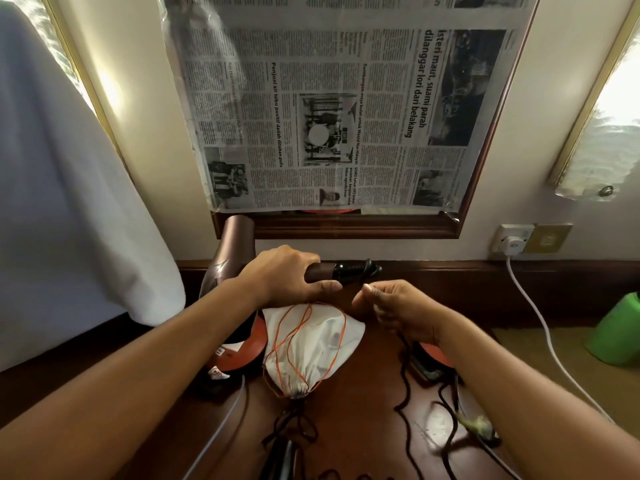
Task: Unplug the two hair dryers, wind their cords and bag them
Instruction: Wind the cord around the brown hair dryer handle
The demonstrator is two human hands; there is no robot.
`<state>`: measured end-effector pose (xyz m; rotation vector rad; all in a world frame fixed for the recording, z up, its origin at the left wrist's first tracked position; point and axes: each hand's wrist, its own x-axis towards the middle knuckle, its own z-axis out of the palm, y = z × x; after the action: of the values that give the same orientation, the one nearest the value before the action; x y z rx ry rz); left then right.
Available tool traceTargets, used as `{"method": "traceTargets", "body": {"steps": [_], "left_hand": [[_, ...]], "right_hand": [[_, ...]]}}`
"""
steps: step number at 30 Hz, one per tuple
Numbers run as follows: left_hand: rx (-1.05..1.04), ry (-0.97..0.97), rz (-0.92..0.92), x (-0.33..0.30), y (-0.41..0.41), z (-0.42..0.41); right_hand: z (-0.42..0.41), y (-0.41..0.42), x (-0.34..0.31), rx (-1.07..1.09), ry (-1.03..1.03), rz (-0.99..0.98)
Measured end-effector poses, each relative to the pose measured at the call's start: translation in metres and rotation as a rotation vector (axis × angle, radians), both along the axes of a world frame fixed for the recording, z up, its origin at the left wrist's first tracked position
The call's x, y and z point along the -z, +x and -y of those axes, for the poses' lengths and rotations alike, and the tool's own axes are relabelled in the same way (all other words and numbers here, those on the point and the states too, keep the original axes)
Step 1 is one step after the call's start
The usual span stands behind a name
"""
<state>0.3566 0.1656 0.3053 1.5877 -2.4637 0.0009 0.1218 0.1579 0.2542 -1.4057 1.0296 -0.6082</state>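
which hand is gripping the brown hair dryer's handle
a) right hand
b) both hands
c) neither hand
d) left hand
d) the left hand is wrapped around the handle of the brown hair dryer, while the right hand sits beside the handle's end, pinching the black cord rather than the handle.
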Motion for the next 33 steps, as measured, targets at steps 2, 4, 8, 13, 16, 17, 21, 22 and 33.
{"method": "traceTargets", "body": {"steps": [2,4,8,13,16,17,21,22,33], "left_hand": [[0.005,0.000,-0.004,-0.003,0.003,0.001],[0.010,-0.003,-0.003,-0.006,0.005,0.002],[0.017,-0.028,0.035,-0.010,0.007,0.004],[0.033,-0.049,0.099,-0.010,0.003,0.006],[0.035,-0.057,0.138,-0.012,-0.002,0.007],[0.034,-0.060,0.150,-0.013,-0.003,0.007],[0.031,-0.083,0.204,-0.016,-0.008,0.007],[0.038,-0.088,0.214,-0.016,-0.009,0.007],[0.015,-0.070,0.341,-0.014,-0.024,0.008]], "right_hand": [[0.010,-0.002,-0.013,-0.014,-0.059,-0.143],[0.020,-0.005,-0.026,-0.035,-0.114,-0.231],[0.038,-0.009,-0.054,-0.071,-0.271,-0.402],[0.061,-0.010,-0.072,-0.180,-0.522,-0.620],[0.063,-0.011,-0.084,-0.221,-0.585,-0.651],[0.063,-0.010,-0.088,-0.233,-0.603,-0.655],[0.065,-0.007,-0.092,-0.254,-0.657,-0.720],[0.065,-0.006,-0.093,-0.259,-0.667,-0.737],[0.043,0.016,-0.099,-0.217,-0.775,-0.786]]}}
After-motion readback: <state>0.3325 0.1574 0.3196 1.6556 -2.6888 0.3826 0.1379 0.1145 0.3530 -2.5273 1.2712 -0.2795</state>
